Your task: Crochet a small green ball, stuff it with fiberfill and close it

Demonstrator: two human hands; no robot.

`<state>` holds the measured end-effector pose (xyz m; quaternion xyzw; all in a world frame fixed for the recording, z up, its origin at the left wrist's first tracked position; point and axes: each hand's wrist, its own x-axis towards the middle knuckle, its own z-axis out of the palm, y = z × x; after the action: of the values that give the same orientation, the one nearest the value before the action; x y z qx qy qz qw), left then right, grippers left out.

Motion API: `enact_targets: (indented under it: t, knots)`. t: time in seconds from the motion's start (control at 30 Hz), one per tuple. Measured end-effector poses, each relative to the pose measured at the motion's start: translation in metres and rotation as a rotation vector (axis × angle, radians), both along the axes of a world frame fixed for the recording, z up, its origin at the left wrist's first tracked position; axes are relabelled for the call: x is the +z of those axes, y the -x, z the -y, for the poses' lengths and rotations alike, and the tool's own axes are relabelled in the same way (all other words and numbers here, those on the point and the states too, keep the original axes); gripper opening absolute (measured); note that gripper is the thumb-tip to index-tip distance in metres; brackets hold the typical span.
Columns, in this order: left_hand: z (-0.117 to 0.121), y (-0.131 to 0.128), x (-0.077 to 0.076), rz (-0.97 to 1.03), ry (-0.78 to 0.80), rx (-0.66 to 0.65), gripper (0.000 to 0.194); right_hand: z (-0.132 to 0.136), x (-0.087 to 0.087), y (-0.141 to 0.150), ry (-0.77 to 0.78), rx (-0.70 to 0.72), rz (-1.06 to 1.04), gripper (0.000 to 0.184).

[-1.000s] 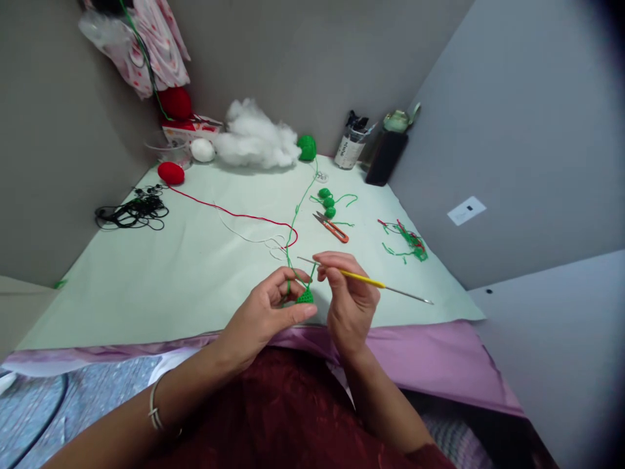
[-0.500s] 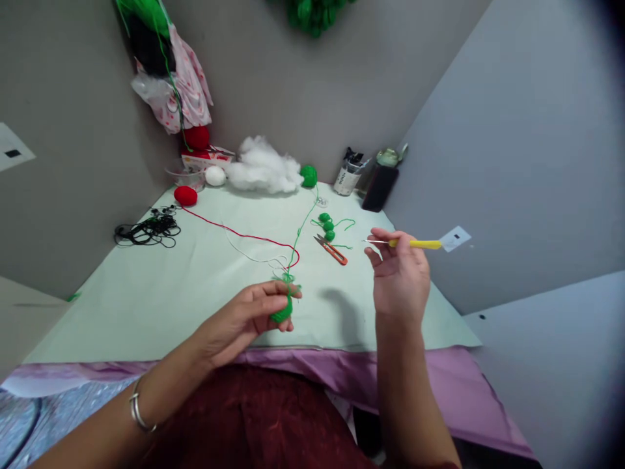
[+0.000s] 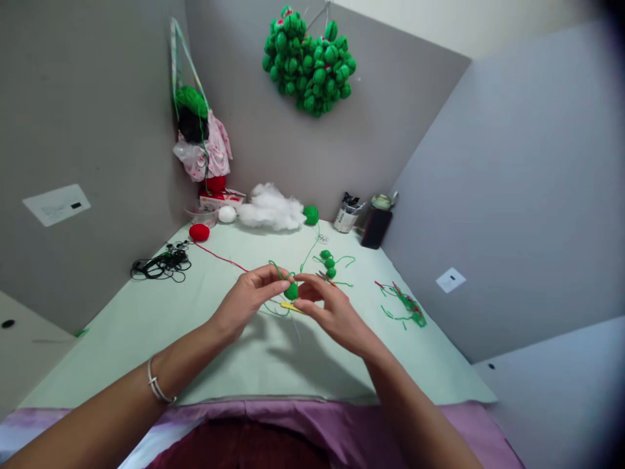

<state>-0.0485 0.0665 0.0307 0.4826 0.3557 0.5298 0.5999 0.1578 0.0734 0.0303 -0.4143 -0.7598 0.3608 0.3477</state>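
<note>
Hovering above the middle of the desk (image 3: 122,326), a green crocheted piece (image 3: 291,291) is pinched in the left hand (image 3: 247,296); the right hand (image 3: 332,311) curves half open at its other side, grip unclear. Just beneath shows a yellow hook (image 3: 291,307); white stuffing (image 3: 271,208) sits along the far edge.

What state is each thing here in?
Green piece: pinched in the left grip
Right grip: curled beside the piece; hold unclear
Hook: partly hidden
Scissors: partly hidden; open or shut unclear
Red ball: wound, end trailing
Green ball: wound, end trailing
Black cord: tangled
Stuffing: fluffy heap
Scraps: loosely piled
Cup: upright, filled
Green cluster: hanging
</note>
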Motion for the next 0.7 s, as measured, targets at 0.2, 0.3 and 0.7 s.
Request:
enact_targets:
  t: [0.2,0.3,0.7]
  knots:
    - [-0.015,0.002,0.002,-0.013,-0.017,0.060,0.013,-0.031,-0.008,0.027,0.197,-0.076,-0.436,0.023]
    - [-0.011,0.009,0.004,-0.037,-0.024,0.029,0.013,-0.046,-0.012,0.021,0.241,-0.132,-0.540,0.019]
    - [0.039,-0.001,-0.015,-0.935,-0.660,-0.434,0.070,-0.072,-0.014,0.013,0.501,-0.155,-0.753,0.027]
